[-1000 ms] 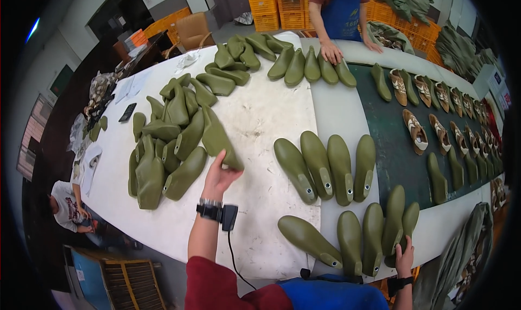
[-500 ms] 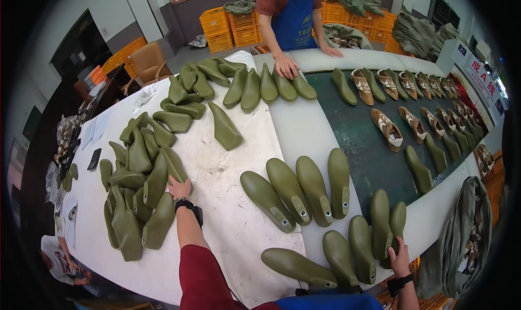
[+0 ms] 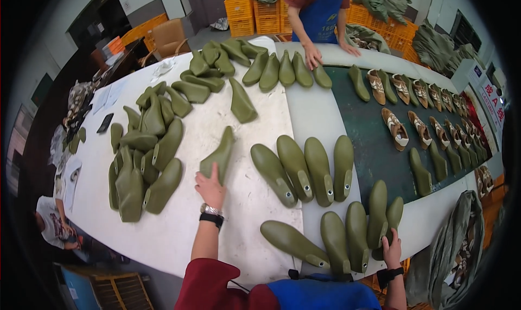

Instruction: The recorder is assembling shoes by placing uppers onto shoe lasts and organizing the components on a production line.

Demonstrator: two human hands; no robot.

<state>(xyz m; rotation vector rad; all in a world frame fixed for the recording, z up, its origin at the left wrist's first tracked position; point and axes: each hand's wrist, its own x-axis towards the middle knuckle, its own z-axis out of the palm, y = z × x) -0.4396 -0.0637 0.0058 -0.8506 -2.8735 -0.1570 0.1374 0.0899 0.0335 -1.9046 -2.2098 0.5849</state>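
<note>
My left hand (image 3: 210,188) is closed on the lower end of a green shoe last (image 3: 221,150) on the white tabletop. That last lies apart from the heap of lasts (image 3: 153,117) on the left. Near the front right edge, my right hand (image 3: 392,250) has its fingers against a smaller-looking shoe last (image 3: 395,212), which it partly covers. Beside it stands a row of lasts (image 3: 356,234), and another last (image 3: 293,242) lies slanting to their left. Farther in, a second row of lasts (image 3: 316,166) points away from me.
A dark green belt (image 3: 374,131) carries brown-and-white shoes (image 3: 394,128) and lasts. Across the table, a co-worker's hand (image 3: 312,56) touches a far last (image 3: 322,76). A black phone-like device (image 3: 105,123) lies left; a grey cloth (image 3: 450,245) hangs at the right.
My left hand has moved right from the heap, bringing one shoe last onto the open white tabletop. My right hand stays at the same last. The whole view has shifted slightly.
</note>
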